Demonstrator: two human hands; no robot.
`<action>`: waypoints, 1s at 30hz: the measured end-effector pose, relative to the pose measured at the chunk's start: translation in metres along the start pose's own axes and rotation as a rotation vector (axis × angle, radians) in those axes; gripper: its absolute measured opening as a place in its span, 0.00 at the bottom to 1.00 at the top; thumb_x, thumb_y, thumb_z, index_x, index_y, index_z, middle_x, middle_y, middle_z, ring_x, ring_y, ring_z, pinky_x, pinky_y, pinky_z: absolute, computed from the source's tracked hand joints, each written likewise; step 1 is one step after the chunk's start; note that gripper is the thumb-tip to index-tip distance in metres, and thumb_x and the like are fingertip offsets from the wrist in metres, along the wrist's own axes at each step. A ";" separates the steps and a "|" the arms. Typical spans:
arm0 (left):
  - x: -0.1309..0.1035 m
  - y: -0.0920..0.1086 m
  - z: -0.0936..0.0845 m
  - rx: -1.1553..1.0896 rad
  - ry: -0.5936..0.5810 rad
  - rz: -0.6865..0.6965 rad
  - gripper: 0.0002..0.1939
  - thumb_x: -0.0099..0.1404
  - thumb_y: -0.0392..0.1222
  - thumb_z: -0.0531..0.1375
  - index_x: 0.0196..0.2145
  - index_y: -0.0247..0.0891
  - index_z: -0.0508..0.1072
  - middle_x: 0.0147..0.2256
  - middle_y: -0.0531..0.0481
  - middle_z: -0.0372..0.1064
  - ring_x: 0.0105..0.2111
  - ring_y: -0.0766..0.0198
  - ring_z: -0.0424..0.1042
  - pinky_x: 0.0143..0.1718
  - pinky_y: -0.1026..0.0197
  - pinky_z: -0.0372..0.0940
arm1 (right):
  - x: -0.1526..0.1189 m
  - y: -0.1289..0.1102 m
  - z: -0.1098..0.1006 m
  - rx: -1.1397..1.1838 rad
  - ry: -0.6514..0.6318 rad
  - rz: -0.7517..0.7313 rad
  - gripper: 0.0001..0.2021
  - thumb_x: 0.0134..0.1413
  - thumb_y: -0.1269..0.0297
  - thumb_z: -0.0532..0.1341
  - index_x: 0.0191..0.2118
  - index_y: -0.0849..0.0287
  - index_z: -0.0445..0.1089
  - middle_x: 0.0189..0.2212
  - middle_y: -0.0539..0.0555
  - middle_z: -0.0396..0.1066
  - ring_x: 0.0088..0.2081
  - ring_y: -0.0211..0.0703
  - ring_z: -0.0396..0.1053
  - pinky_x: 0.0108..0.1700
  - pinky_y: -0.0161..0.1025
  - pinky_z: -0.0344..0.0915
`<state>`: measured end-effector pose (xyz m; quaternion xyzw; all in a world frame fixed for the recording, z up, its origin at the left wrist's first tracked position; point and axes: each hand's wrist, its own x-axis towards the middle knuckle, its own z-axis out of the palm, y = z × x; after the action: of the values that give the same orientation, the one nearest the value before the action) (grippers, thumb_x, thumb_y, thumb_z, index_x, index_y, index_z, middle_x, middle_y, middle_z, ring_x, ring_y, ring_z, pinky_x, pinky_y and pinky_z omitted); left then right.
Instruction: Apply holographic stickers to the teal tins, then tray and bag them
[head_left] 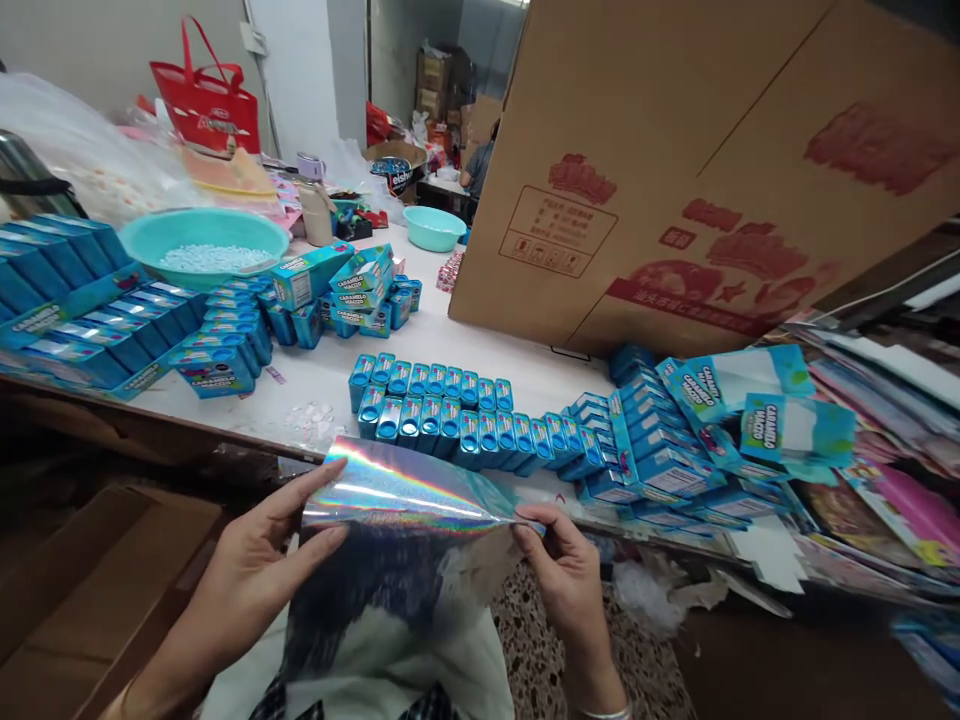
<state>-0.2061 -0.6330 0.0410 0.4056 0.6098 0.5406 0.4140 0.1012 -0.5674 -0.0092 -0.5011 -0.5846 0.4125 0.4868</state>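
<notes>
Near edge: left hand (251, 575) lies fingers spread along the left side of a holographic foil sheet (397, 500), thumb up at its top corner. Right hand (566, 575) pinches the sheet's right corner between thumb and fingertips. The sheet's lower part sags over the lap; its bottom edge is hard to make out. On the table (315, 385) beyond, 2 rows of small blue boxes (431, 405) stand upright. Right, flat cartons (757, 410) read "CARAMELO MACIZO". Far left, a teal basin (202, 240) holds white pellets. A large cardboard box (675, 170), cut off at top, carries unreadable red print.
</notes>
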 end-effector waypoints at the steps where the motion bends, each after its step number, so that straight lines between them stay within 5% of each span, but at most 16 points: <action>1: 0.001 0.000 -0.002 0.039 -0.035 0.023 0.25 0.52 0.44 0.74 0.49 0.46 0.80 0.44 0.48 0.79 0.44 0.53 0.75 0.43 0.66 0.69 | 0.000 -0.003 -0.002 -0.043 0.012 -0.063 0.06 0.55 0.59 0.67 0.37 0.54 0.77 0.32 0.52 0.72 0.36 0.44 0.68 0.39 0.38 0.65; 4: 0.004 0.003 -0.007 0.153 -0.077 0.161 0.12 0.54 0.44 0.72 0.38 0.44 0.84 0.33 0.48 0.75 0.35 0.56 0.72 0.35 0.66 0.66 | 0.003 -0.012 -0.008 -0.159 0.033 -0.224 0.04 0.56 0.62 0.67 0.32 0.54 0.77 0.37 0.54 0.69 0.43 0.47 0.67 0.45 0.40 0.63; 7: 0.006 0.007 -0.005 0.220 -0.040 0.301 0.05 0.56 0.44 0.71 0.32 0.45 0.84 0.33 0.48 0.69 0.37 0.57 0.69 0.37 0.67 0.64 | 0.007 -0.018 -0.017 -0.150 -0.063 -0.235 0.07 0.60 0.61 0.63 0.32 0.55 0.73 0.43 0.56 0.70 0.49 0.49 0.67 0.52 0.43 0.61; 12: 0.010 0.010 0.004 0.100 0.046 0.183 0.09 0.55 0.48 0.71 0.26 0.42 0.81 0.44 0.45 0.73 0.43 0.54 0.70 0.34 0.67 0.66 | 0.016 -0.025 -0.025 -0.301 -0.358 -0.060 0.12 0.66 0.58 0.57 0.32 0.56 0.70 0.29 0.52 0.72 0.33 0.44 0.68 0.36 0.38 0.61; 14: 0.012 0.007 0.010 0.016 -0.014 0.057 0.11 0.57 0.50 0.70 0.29 0.40 0.80 0.41 0.45 0.76 0.36 0.57 0.72 0.29 0.67 0.65 | 0.015 -0.032 -0.015 -0.444 -0.321 -0.166 0.07 0.64 0.60 0.60 0.38 0.55 0.73 0.35 0.54 0.74 0.39 0.48 0.70 0.41 0.41 0.63; 16: 0.014 0.002 0.018 -0.048 -0.086 -0.054 0.13 0.58 0.51 0.69 0.32 0.38 0.79 0.31 0.48 0.76 0.28 0.61 0.70 0.26 0.67 0.64 | 0.012 -0.041 0.006 -0.519 -0.317 -0.329 0.15 0.59 0.60 0.64 0.52 0.53 0.71 0.47 0.57 0.74 0.49 0.53 0.69 0.51 0.46 0.62; 19: 0.019 -0.003 0.034 -0.087 -0.092 -0.071 0.12 0.58 0.49 0.69 0.28 0.37 0.77 0.23 0.53 0.71 0.23 0.65 0.67 0.24 0.68 0.61 | 0.013 -0.049 0.043 -0.508 -0.458 -0.417 0.19 0.60 0.62 0.63 0.56 0.54 0.67 0.49 0.58 0.74 0.49 0.53 0.69 0.51 0.45 0.62; 23: 0.035 -0.004 0.047 -0.145 -0.169 -0.098 0.14 0.58 0.51 0.69 0.26 0.36 0.77 0.22 0.54 0.71 0.22 0.66 0.67 0.24 0.69 0.60 | 0.045 -0.038 0.067 -0.403 -0.590 -0.194 0.03 0.61 0.64 0.61 0.37 0.55 0.72 0.28 0.48 0.72 0.30 0.40 0.67 0.31 0.34 0.57; 30: 0.063 -0.004 0.045 -0.519 -0.588 -0.545 0.21 0.65 0.54 0.64 0.47 0.36 0.79 0.36 0.43 0.80 0.38 0.54 0.78 0.35 0.62 0.70 | 0.097 -0.004 0.056 -0.008 -0.765 0.283 0.13 0.51 0.53 0.66 0.30 0.58 0.70 0.20 0.45 0.64 0.21 0.33 0.56 0.23 0.30 0.50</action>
<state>-0.1846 -0.5596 0.0297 0.2500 0.3955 0.4091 0.7834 0.0432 -0.4716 0.0000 -0.3888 -0.6504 0.6298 0.1710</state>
